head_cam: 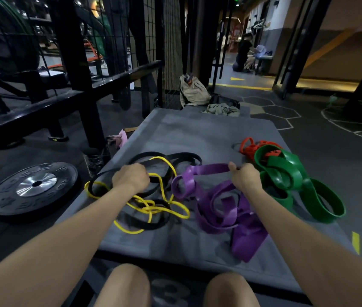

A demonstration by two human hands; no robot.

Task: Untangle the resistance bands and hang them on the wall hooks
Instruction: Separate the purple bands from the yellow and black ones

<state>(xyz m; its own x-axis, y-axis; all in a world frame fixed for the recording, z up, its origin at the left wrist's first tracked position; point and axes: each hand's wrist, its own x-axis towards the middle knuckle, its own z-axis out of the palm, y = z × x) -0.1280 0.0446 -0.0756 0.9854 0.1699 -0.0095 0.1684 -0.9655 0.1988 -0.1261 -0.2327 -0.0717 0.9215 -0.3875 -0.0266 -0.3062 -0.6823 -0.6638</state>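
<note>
Head view: my left hand [130, 177] is closed on the tangled black band [153, 222] and yellow band [153, 209] at the gray mat's [175, 129] left. My right hand [245, 177] pinches the purple band [226, 209], its held strip stretched left-right. The green band [290, 173] lies coiled, rightmost.

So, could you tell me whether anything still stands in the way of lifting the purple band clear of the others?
Nothing lies over the purple band; the right hand already pinches its top strip. It is twisted on itself, and its right edge sits close to the green band; whether they interlock cannot be told. No wall hooks are in view.
</note>
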